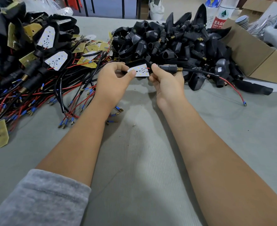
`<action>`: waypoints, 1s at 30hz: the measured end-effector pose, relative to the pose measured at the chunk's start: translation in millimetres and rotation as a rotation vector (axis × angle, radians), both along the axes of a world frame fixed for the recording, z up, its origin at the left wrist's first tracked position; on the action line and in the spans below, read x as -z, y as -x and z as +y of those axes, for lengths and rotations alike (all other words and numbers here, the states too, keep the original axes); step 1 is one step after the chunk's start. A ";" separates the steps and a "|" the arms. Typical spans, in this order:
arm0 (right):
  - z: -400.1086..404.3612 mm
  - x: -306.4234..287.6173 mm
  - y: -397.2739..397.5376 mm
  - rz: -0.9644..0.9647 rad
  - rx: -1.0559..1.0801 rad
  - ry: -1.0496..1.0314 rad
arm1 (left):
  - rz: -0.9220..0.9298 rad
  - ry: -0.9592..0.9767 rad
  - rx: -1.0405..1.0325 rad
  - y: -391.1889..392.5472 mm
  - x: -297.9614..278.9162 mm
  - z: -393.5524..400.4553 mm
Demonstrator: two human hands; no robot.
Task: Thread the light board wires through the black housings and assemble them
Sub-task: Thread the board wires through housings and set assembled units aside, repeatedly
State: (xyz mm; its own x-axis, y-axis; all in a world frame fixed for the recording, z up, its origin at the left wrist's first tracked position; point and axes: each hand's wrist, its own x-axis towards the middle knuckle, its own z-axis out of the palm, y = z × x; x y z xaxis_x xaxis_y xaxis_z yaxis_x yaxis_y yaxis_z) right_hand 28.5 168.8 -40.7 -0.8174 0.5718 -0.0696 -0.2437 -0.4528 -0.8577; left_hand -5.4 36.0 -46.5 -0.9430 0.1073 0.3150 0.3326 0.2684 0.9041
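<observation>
Two hands at work, mid-table. My left hand (113,79) pinches the white light board (140,71) by its near edge, thumb on the face. My right hand (165,79) grips the stem end of the black housing (168,68), fingers curled round it; board and housing are held just above the grey table (142,144), between the two heaps.

Item in hand: wires (229,84) already through, one black and one red, emerging past the brass threaded tip and trailing toward the right edge. Board not yet seated, by my judgement; pressing it home is what remains.

Finished units (28,62): heap at far left corner, boards seated in housings, leads tangled toward the near left edge.

Empty housings (175,41): large heap at far centre-right, so much work is left.

Materials: boards flat, matte white, tapered, dotted with small yellow emitters, tan backs; housings moulded black plastic, wedge-shaped with ribbed stems; leads red and black with blue-sleeved brass terminals; table cover ribbed grey sheet. Cardboard box (257,51) at far right edge.
</observation>
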 end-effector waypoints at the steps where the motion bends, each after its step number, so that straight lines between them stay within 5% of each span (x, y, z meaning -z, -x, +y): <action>1: 0.6 -0.3 -0.5 -0.007 -0.013 -0.003 | -0.004 -0.025 0.000 0.0 -0.2 0.1; 11: 4.0 -4.7 -4.2 -0.007 -0.152 0.019 | -0.088 -0.266 0.089 -1.7 -0.5 -2.5; 19: 4.0 -6.9 -3.8 -0.035 -0.263 0.047 | 0.037 -0.315 -0.067 2.9 -0.3 -6.4; 25: 0.9 -4.4 -0.4 -0.024 -0.123 0.008 | -0.228 -0.730 -0.105 10.1 -9.1 -8.9; 30: 4.9 -3.1 -4.9 0.035 -0.100 0.042 | -0.248 -0.760 -0.089 11.1 -10.6 -15.0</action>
State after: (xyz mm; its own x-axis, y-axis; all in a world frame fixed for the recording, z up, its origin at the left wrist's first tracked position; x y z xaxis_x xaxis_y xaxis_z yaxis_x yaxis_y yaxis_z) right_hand 33.3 173.7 -37.5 -0.8727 0.4842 -0.0626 -0.2246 -0.5120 -0.8291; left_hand -16.5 21.0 -35.8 -0.9900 -0.1312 0.0514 0.1041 -0.4344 0.8947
